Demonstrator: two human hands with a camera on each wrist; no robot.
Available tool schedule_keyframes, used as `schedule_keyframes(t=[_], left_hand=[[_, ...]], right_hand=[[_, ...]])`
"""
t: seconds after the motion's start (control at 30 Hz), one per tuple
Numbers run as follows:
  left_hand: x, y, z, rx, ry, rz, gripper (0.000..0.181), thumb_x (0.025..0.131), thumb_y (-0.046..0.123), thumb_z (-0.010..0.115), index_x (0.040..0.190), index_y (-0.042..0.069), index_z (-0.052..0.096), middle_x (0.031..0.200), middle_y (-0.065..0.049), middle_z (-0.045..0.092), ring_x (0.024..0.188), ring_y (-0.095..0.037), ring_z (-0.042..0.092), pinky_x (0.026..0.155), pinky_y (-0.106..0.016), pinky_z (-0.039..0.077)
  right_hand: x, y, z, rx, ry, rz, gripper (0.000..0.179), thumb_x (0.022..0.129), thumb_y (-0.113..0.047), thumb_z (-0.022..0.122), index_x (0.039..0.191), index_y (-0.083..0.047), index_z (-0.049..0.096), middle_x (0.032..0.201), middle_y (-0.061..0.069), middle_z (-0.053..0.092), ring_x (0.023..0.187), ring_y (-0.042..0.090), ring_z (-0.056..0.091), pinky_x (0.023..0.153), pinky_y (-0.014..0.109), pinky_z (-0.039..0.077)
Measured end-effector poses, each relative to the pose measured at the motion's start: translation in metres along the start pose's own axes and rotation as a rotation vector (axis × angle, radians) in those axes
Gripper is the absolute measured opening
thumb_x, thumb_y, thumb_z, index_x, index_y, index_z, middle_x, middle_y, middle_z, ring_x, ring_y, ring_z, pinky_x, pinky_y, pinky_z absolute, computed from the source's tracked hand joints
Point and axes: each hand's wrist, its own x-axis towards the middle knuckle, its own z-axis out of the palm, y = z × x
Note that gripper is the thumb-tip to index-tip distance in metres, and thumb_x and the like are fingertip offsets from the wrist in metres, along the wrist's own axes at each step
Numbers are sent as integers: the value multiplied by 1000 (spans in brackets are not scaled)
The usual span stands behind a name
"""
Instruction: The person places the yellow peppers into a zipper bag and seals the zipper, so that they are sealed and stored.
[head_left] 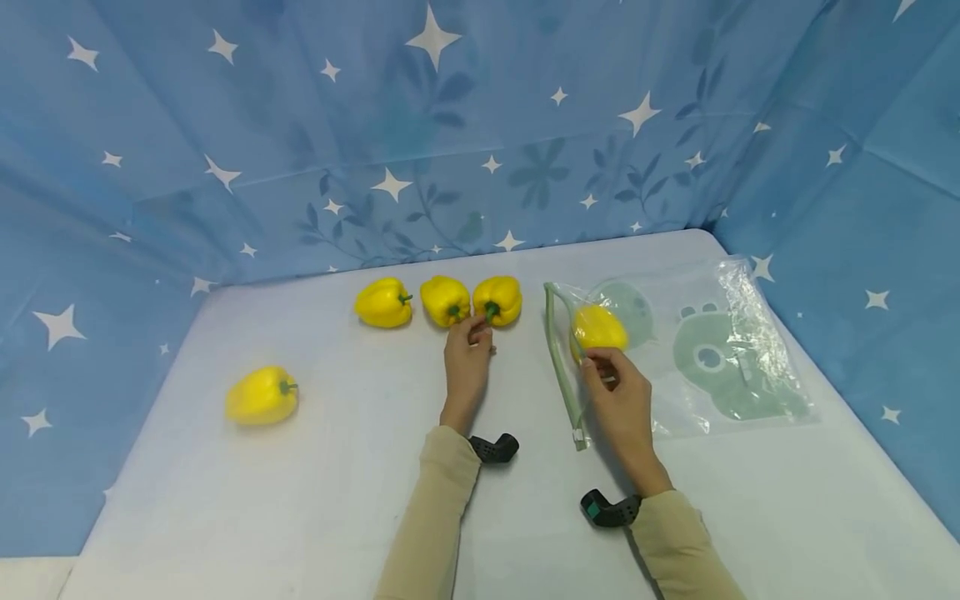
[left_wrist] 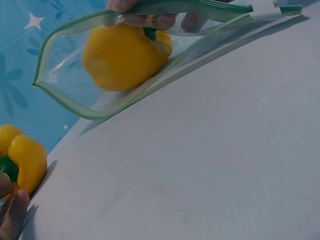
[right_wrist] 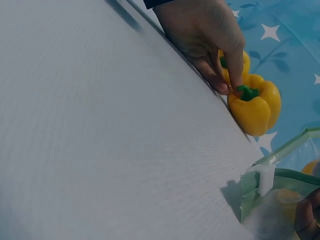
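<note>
My left hand (head_left: pixel 468 350) reaches to the rightmost yellow bell pepper (head_left: pixel 498 300) of a row of three. Its index fingertip is right at the green stem (right_wrist: pixel 248 93), while the thumb stands a little apart below. With thumb and fingers, my right hand (head_left: pixel 618 400) pinches the green-edged mouth of a clear zip bag (head_left: pixel 682 408). The bag lies on the table with its mouth spread, and a white slider (left_wrist: pixel 265 10) sits at one end of the zip. Inside, near the mouth, lies another yellow bell pepper (left_wrist: pixel 125 60), partly covered by the plastic.
Two more yellow bell peppers, a middle one (head_left: pixel 446 300) and a left one (head_left: pixel 383 302), stand in the row. A separate bell pepper (head_left: pixel 262 396) lies at the table's left. Blue star-patterned cloth (head_left: pixel 390 125) hangs behind and beside the white table (head_left: pixel 337 500).
</note>
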Motion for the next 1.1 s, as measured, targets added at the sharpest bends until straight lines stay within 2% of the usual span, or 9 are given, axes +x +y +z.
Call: schedule_keyframes(t=[0.23,0.5,0.67,0.8,1.1], left_hand=[[-1,-1,1,57,-15,33,35,102,8,60,136,1,66,121,-16,63,96,-19,63,76,-19,54],[0,-2,2,65,-5,6,29,102,12,65,128,0,69,125,-16,59,105,-23,62,86,-30,55],[-4,-4,0,18,0,-15,28,102,14,65,125,-1,69,127,-16,53,110,-25,60,95,-37,55],[-8,-6,-2,-32,-4,-24,24,102,15,66,120,-2,68,128,-15,48,113,-23,59,99,-35,55],[-8,0,1,-54,-34,-31,26,102,12,66,121,-5,66,134,-18,51,119,-27,64,101,-32,58]], right_hand=[[-1,0,0,1,5,14,16,99,-10,68,114,-4,73,100,12,75,81,6,60,70,6,47],[-1,0,1,-4,-2,4,17,100,-10,68,115,-3,72,100,13,74,82,5,59,72,6,46],[-2,1,3,2,-11,4,17,100,-10,68,115,-4,73,101,12,74,82,6,60,71,7,47],[-2,2,5,6,-17,3,16,100,-10,68,114,-5,73,101,12,75,82,6,61,71,7,47],[-2,0,0,-7,-5,10,17,100,-10,68,115,-3,72,100,13,75,81,5,59,72,6,46]])
